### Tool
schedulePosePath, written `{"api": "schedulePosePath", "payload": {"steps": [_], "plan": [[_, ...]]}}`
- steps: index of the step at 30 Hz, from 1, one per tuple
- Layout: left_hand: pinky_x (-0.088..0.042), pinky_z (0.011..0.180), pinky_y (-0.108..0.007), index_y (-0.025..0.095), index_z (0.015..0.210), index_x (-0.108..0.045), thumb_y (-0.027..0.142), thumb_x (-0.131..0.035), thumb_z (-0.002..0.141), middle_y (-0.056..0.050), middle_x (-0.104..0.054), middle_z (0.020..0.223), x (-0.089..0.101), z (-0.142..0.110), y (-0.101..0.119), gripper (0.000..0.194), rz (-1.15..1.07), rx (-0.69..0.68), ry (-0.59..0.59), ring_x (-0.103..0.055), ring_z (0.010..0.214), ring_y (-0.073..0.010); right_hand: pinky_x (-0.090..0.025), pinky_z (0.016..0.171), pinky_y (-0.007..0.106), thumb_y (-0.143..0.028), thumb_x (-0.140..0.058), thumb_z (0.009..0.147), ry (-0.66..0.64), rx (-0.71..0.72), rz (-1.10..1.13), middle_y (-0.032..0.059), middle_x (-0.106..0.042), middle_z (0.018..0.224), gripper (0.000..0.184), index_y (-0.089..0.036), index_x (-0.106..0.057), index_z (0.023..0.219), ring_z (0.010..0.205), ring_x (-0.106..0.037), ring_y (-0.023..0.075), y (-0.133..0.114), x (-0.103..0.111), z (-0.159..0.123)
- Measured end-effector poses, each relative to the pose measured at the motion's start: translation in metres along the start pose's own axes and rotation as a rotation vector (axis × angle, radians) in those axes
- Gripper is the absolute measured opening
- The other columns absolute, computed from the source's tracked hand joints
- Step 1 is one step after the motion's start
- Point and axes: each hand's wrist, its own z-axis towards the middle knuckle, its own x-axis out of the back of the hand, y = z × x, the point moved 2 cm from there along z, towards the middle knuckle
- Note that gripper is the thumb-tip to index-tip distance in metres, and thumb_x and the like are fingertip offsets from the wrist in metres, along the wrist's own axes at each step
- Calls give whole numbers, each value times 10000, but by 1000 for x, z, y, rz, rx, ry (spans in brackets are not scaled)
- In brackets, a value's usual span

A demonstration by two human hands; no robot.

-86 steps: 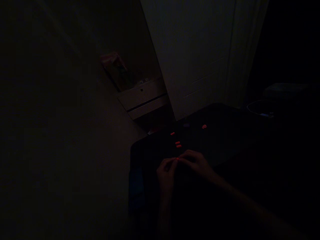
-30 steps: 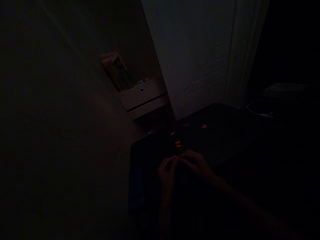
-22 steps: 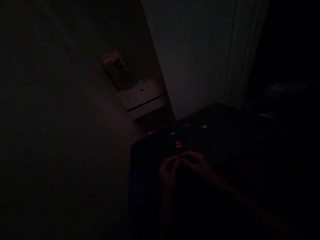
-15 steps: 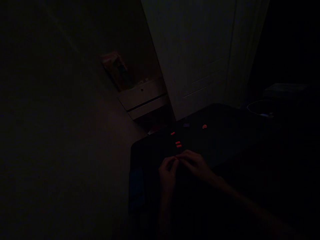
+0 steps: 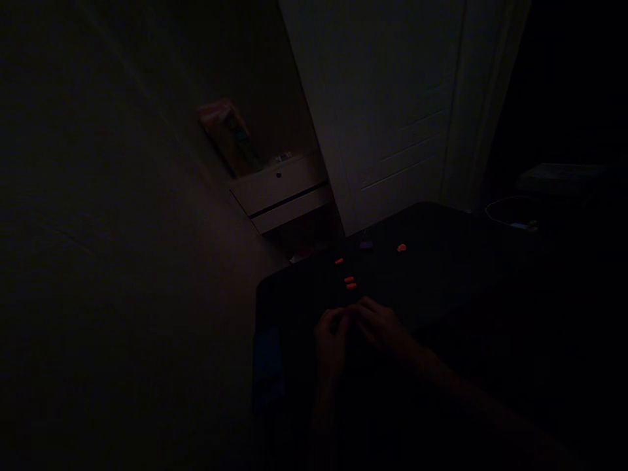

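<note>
The room is very dark. Over the near part of a dark table [image 5: 299, 288], my left hand [image 5: 330, 337] and my right hand [image 5: 383, 324] meet at their fingertips, both closed in a pinch. Whatever lies between the fingertips is covered by them now; in the earlier frames a small orange-red piece shows there. Just beyond my fingers, two short orange-red bars [image 5: 350, 282] lie side by side. A third orange-red bar [image 5: 339, 261] lies farther off. To the right of it is a rounded orange-red piece [image 5: 401, 248].
A small dark purple block [image 5: 366, 245] lies near the table's far edge. A flat blue item [image 5: 267, 366] is at the left edge. Behind stand a white door panel [image 5: 383, 118] and a drawer unit [image 5: 279, 186]. A white cable [image 5: 495, 206] lies at the right.
The orange-red piece at my fingertips has gone from view behind my fingers. My left hand has shifted slightly right, and my right fingers have closed over the left fingertips. The other pieces stay put.
</note>
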Motion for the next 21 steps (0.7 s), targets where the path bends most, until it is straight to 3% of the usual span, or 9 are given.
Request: {"api": "schedulePosePath", "payload": {"steps": [6,14,18,21], "plan": [[-509,814,-320,165,910,-732,329,-683,853,-74,-737,918,0,-2,2,180,33,-7,5,-676,882,-219,-549,705,290,-74,-501,940,-21,-2,-32,77,-620,1021,350,-226,-625,1230,811,-649,184,1,1,2],[-529,813,-322,161,895,-738,354,-722,817,-80,-748,900,2,-2,5,208,-41,10,70,-692,872,-222,-558,786,308,-67,-517,935,-39,-43,71,73,-622,1079,413,-250,-601,1295,901,-659,191,-2,2,3],[-537,833,-334,155,960,-752,373,-712,830,-97,-766,956,4,-1,3,257,-99,57,89,-708,911,-235,-558,823,309,-130,-605,920,-78,-73,134,66,-611,1171,523,-292,-508,1408,923,-660,177,-4,1,2],[-541,805,-318,155,929,-756,362,-719,821,-88,-769,926,4,-1,3,237,-83,57,64,-711,886,-231,-561,802,305,-187,-617,941,-78,-87,148,61,-609,1172,472,-292,-521,1392,866,-662,159,-2,-1,2]]}}
